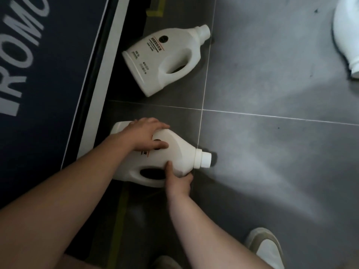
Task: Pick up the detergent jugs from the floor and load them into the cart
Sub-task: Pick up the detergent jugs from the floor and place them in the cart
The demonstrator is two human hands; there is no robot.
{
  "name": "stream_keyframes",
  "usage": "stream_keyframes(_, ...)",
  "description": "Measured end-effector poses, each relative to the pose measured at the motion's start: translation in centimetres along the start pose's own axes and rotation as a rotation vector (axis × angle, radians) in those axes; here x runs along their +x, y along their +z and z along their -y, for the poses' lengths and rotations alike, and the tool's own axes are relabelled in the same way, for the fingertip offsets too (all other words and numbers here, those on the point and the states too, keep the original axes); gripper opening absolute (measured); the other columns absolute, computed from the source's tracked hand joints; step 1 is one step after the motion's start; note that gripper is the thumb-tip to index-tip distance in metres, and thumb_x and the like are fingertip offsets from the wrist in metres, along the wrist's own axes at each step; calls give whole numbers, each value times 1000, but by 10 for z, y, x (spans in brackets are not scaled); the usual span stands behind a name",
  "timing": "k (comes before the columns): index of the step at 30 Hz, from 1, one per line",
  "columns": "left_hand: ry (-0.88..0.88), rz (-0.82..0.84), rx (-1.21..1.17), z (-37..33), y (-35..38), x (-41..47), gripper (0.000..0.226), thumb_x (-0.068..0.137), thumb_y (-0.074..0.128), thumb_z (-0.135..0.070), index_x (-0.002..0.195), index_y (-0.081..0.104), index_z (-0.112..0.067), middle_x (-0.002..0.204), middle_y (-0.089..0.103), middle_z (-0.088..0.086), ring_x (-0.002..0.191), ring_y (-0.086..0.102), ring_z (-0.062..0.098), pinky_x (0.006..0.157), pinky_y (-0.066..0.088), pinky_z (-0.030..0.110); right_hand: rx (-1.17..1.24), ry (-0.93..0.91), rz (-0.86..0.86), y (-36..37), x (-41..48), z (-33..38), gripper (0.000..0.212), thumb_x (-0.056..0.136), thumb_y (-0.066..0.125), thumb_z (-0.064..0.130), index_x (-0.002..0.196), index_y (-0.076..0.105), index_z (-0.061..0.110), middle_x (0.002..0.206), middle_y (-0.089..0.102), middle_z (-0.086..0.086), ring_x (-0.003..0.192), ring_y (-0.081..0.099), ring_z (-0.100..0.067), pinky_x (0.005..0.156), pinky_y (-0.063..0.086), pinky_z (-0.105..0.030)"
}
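From the head view, the step in hand is the pick-up of the nearest jug (181,152). It lies on its side on the grey floor (272,171), cap to the right, handle slot toward the person, its base close to the edge of the dark lettered mat (29,78).

The left hand (146,134) is laid over the jug's body. Its fingers run fairly straight along the far side and the thumb lies flat on the face, so it presses and steadies more than it clasps. The right hand (178,181) grips the shoulder near the top of the handle, thumb on the upper face and fingers curled underneath. I cannot tell whether the jug has left the tile yet; it looks at rest or barely lifted.

A second jug (163,59) lies on its side farther off, also by the mat, apart from the first. A third jug (347,35) shows at the top right edge, well away. A pale shoe (266,247) is at the bottom.

No cart is in view, so I take the loading to be at an early stage, with these three jugs on the floor. The next move, I'd say, calls for a firm two-handed lift, kept level so the jug does not slip, then a turn to find the cart.
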State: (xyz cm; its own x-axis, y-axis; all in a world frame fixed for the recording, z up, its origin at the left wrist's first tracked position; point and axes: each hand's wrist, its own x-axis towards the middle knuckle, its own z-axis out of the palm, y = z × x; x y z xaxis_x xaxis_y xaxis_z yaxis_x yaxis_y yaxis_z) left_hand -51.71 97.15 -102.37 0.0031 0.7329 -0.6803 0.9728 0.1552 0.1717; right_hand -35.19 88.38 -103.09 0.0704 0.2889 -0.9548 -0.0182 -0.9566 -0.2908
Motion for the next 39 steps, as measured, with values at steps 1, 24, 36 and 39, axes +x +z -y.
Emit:
stream_keyframes(1, -6, 1, 2, 0, 0, -1, 75, 90, 69, -62, 157, 41, -44, 163, 40, -2, 149, 37, 26, 123, 30, 49, 13, -14, -3, 0, -1, -1, 80, 96, 70, 45, 159, 29, 18, 144, 56, -10, 133, 56, -34, 96, 41, -30)
stream_keyframes(24, -558, 31, -1349, -19, 83, -38, 121, 41, 83, -84, 141, 56, -22, 122, 75, 9, 108, 74, 31, 102, 57, 52, -431, -263, 146, -62, 55, 83, 100, 76, 89, 53, 154, 41, 11, 145, 60, -8, 131, 60, -29, 112, 47, -41)
stream_keyframes(36, -426, -224, -1486, -29, 52, -35, 101, 51, 93, -65, 135, 63, -17, 118, 76, 10, 102, 76, 30, 93, 61, 47, -353, -485, 141, -62, 49, 112, 61, 70, 95, 45, 115, 60, 22, 109, 73, 2, 103, 71, -21, 97, 56, -38)
stream_keyframes(39, -343, -352, -1504, -32, 31, -33, 98, 53, 87, -58, 139, 60, -19, 127, 72, 9, 103, 74, 25, 87, 59, 38, -362, -610, 159, -59, 41, 136, 80, 54, 96, 57, 119, 64, 24, 110, 77, 6, 103, 74, -17, 99, 58, -42)
